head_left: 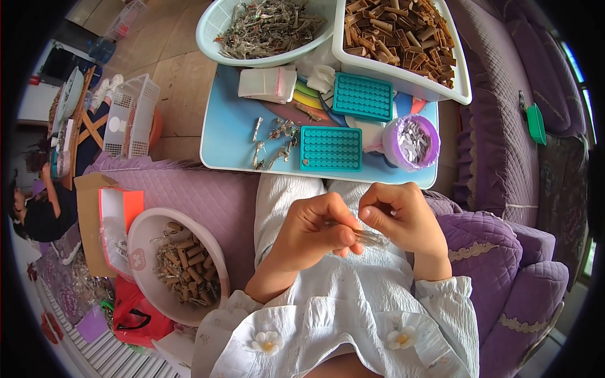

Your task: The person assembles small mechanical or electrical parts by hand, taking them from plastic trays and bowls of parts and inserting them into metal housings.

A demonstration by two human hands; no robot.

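Above my lap, my left hand (313,232) is closed, pinching a small bundle of thin, greyish, see-through strands (370,239). My right hand (403,220) is curled right beside it, thumb and fingertips pressed together over the strands' far side; what lies between them is too small to make out. On the low blue table (220,107) ahead sits a teal tray (331,148) with rows of round cavities. Left of that tray lie several similar tangled bundles (283,131). A purple-lined cup (411,142) holding small silvery pieces stands to the tray's right.
Behind stand a second teal tray (362,96), a pale basin (205,38) of tangled bundles and a white bin (465,82) of brown cardboard pieces. A pink-white basin (142,242) with cardboard tubes is at my left. Purple quilted sofas (491,252) flank me; another person (47,211) sits far left.
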